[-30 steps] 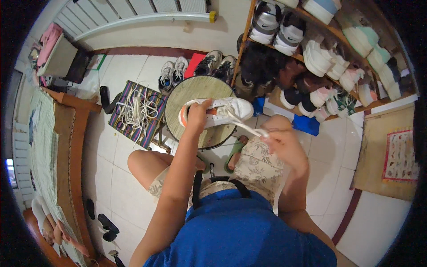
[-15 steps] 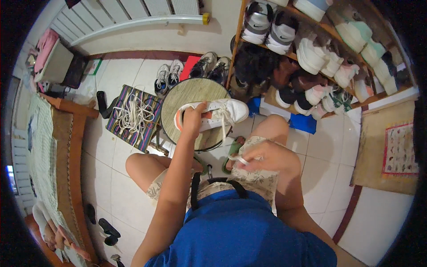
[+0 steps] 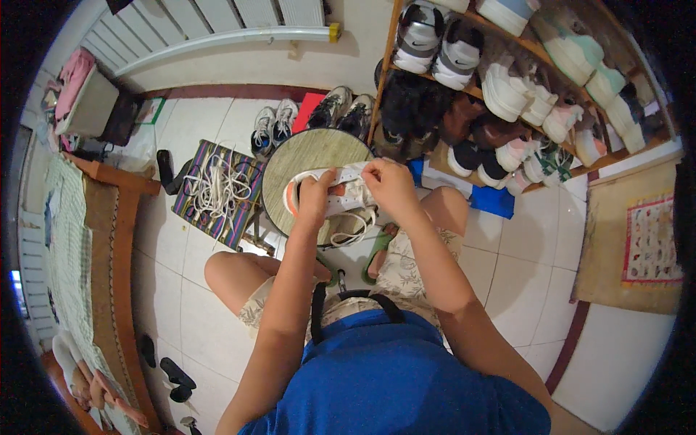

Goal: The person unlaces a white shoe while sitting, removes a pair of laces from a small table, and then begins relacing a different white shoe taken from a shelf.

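Note:
A white sneaker point(image 3: 349, 205) with an orange lining lies sideways over the round stool top point(image 3: 297, 154), its toe to the right. My left hand point(image 3: 315, 196) is closed on the sneaker at its opening, with the thumb on the collar. At the eyelets, my right hand point(image 3: 391, 185) pinches the white shoelace and covers the toe. A loop of that shoelace point(image 3: 360, 230) droops below the sneaker's near side. The exact bit of lace between my right fingertips is hidden.
Left of the round stool, a striped folding stool point(image 3: 245, 176) bears a tangle of white laces point(image 3: 220, 181). Pairs of sneakers point(image 3: 274, 129) stand behind the round stool. A crowded shoe rack point(image 3: 386, 76) rises at the far right. A wooden bed point(image 3: 125, 239) runs along the left.
My right hand has moved up and forward from above my right thigh to the sneaker's eyelets. The lace, pulled toward me before, now hangs in a loop. My left hand keeps its hold.

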The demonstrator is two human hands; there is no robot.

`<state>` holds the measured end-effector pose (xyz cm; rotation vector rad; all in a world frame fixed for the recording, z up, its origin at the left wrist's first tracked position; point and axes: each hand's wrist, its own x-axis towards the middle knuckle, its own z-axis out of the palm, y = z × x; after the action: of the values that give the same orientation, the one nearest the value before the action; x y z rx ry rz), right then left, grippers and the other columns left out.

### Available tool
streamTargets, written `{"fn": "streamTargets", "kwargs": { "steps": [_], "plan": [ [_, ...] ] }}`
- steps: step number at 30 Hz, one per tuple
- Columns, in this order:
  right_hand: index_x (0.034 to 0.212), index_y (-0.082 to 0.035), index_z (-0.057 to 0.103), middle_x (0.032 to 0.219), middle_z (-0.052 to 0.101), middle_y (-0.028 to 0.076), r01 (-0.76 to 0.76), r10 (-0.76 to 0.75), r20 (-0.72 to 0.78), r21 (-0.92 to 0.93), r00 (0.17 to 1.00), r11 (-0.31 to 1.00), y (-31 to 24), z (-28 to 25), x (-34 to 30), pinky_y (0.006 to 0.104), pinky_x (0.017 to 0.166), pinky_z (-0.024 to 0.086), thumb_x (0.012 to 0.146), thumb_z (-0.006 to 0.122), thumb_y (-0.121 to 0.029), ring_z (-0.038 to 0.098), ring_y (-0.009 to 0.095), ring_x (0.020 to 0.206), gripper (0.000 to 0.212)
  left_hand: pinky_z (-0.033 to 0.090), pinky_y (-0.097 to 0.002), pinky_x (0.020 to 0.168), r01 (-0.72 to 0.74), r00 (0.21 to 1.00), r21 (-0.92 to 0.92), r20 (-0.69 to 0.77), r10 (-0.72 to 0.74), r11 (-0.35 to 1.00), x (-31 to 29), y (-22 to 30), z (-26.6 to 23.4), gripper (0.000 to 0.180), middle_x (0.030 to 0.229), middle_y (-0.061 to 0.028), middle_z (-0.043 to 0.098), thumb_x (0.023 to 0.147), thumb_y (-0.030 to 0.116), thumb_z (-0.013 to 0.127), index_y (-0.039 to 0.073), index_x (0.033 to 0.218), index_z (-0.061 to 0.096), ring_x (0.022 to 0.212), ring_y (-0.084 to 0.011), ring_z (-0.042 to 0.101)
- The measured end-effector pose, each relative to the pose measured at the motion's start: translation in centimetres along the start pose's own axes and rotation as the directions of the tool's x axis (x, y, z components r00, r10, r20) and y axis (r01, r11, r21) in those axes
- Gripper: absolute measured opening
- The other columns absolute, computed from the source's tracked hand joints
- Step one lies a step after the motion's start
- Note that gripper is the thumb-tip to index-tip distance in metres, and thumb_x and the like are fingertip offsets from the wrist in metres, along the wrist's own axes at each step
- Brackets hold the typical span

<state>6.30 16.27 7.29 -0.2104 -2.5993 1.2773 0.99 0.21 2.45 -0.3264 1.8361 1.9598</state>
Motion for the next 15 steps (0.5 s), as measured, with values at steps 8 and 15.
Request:
{"fn": "streamTargets", "kwargs": {
  "steps": [8,15],
  "plan": [
    [0.078,-0.003,0.061,0.083,0.061,0.013,0.031,-0.024,0.028,-0.279,0.999,0.960,0.5,2.0,0.1,0.0405,0.066,0.049,0.074,0.066,-0.010,0.061,0.032,0.074,0.010,0.041,-0.0287,0.049,-0.059,0.997,0.087,-0.037,0.062,0.994,-0.6,0.7,0.1,0.037,0.067,-0.0090,0.064,0.082,0.033,0.063,-0.004,0.077,0.065,0.050,-0.0144,0.053],
    [0.084,0.000,0.061,0.091,0.062,0.016,-0.003,0.044,0.091,-0.414,0.995,0.910,-0.2,2.7,0.1,0.0426,0.068,0.051,0.075,0.065,-0.016,0.063,0.032,0.078,0.019,0.041,-0.0285,0.049,-0.097,0.995,0.064,-0.024,0.099,0.993,-0.3,-0.1,-0.4,0.040,0.068,-0.0099,0.065,0.083,0.034,0.061,-0.005,0.079,0.065,0.052,-0.0152,0.055]
  ]
}}
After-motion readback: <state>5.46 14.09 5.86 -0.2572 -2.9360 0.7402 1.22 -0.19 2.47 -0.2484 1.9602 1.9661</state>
